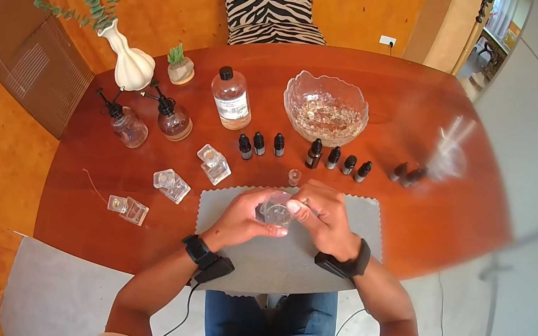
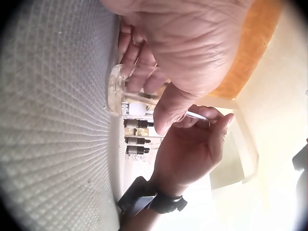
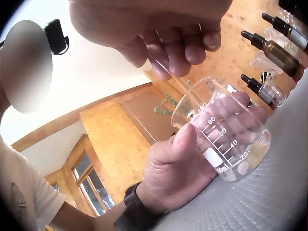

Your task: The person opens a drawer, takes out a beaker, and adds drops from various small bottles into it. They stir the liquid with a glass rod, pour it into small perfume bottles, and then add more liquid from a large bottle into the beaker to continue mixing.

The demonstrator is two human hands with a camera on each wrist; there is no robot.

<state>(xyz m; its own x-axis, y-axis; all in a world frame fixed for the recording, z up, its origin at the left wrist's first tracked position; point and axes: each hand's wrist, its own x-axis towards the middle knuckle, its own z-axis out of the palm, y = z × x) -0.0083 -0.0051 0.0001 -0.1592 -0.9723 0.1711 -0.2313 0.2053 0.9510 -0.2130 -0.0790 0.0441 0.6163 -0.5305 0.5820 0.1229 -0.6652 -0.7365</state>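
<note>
My left hand [image 1: 242, 219] grips a clear glass beaker [image 3: 226, 137] with printed graduations, its fingers wrapped round one side and the thumb on the other. The beaker is tilted over the grey mat [image 1: 231, 262], and a little clear liquid lies at its bottom. Above the rim, my right hand [image 1: 327, 223] pinches a thin clear rod [image 3: 168, 70] between thumb and fingers; the rod slants down into the beaker. In the left wrist view the right hand [image 2: 190, 149] stands beyond the left hand [image 2: 187, 53], and part of the beaker [image 2: 115, 91] is hidden by fingers.
Small dark dropper bottles [image 1: 315, 153] stand in a row beyond the mat, with a tiny glass cup [image 1: 294, 177] nearer. Behind are a large labelled bottle [image 1: 232, 100] and a glass bowl [image 1: 332, 118]. Several square glass bottles [image 1: 171, 185], two pump bottles [image 1: 174, 122] and a white vase [image 1: 132, 65] stand left.
</note>
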